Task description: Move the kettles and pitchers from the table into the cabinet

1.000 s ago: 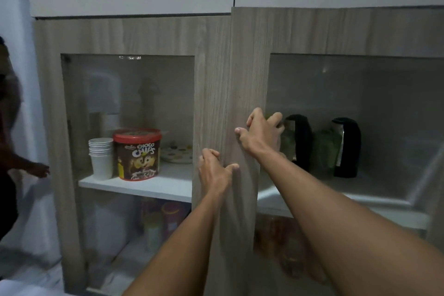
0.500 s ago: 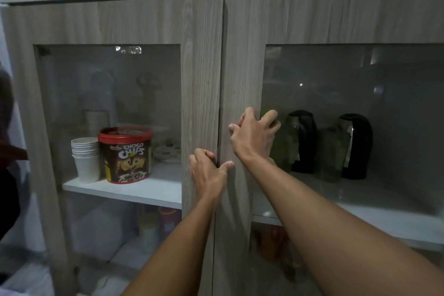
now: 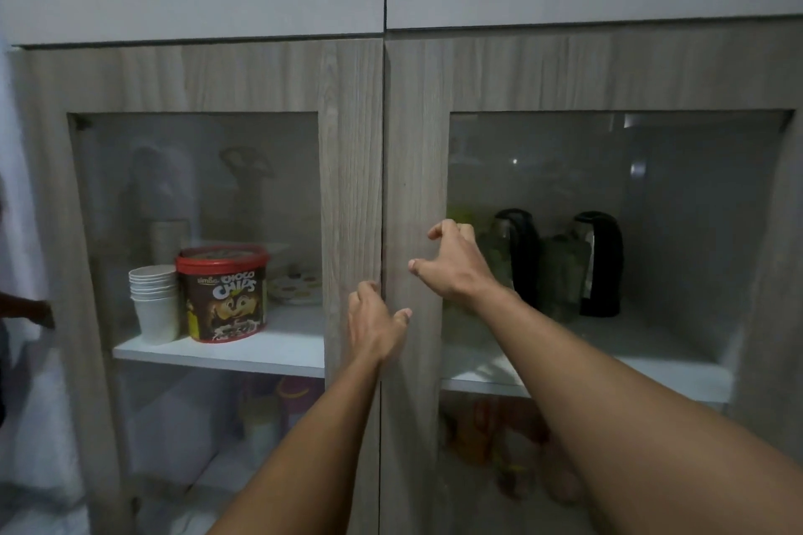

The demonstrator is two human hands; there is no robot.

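**Doors shut, kettles shelved**

Your left hand (image 3: 377, 324) lies flat on the seam between the two wood-grain cabinet doors with glass panes (image 3: 415, 143), fingers spread, holding nothing. Your right hand (image 3: 452, 263) is at about one o'clock from it, against the right door's inner frame, fingers loosely curled and thumb apart, also empty.

Behind the right pane, at three o'clock from your right hand, two steel kettles with black handles (image 3: 602, 265) stand upright on the white shelf (image 3: 652, 365), with translucent greenish pitchers (image 3: 560, 274) between and beside them (the dim glass blurs their outlines, so I cannot tell how many there are). Both doors look closed, and the table is out of view, so whether anything is left on it cannot be told.

Should you handle these again, expect the kettles to be rigid and fairly light if empty, with smooth, slippery steel bodies; take them by the black handle, not the wall. The pitchers look like thin plastic: light, a little flexible, easy to tip, best held by the handle or low around the body.

Behind the left pane, at nine o'clock, sit a red-lidded brown chocolate-chip tub (image 3: 223, 295) and a stack of white paper cups (image 3: 154, 302).
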